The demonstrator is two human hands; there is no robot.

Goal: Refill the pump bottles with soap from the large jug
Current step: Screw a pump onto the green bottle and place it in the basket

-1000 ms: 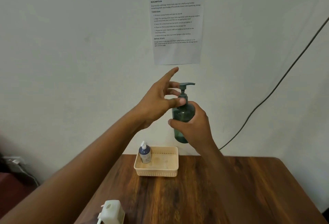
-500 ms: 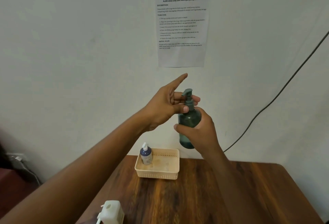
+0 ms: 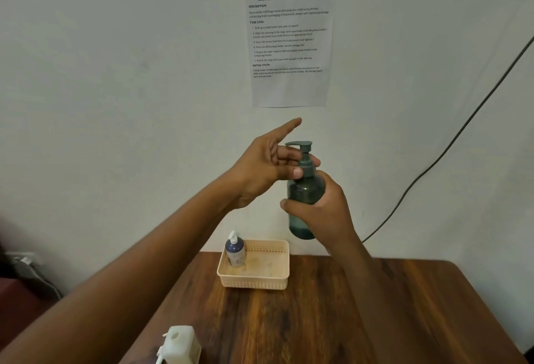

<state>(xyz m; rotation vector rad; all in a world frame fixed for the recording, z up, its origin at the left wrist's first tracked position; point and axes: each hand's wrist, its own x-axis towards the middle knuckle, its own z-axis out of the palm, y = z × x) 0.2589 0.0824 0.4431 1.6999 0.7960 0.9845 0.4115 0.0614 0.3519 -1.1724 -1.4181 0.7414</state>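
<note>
The right hand wraps the green pump bottle, held above the table's far edge; the left hand pinches its collar. Smooth, rigid plastic, probably slippery: grip the body firmly.

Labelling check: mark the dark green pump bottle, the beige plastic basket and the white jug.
Dark green pump bottle (image 3: 305, 190), head view: translucent body above the gripping fingers.
Beige plastic basket (image 3: 261, 282), head view: near perforated wall.
White jug (image 3: 182, 340), head view: its top, at the bottom edge.
</note>
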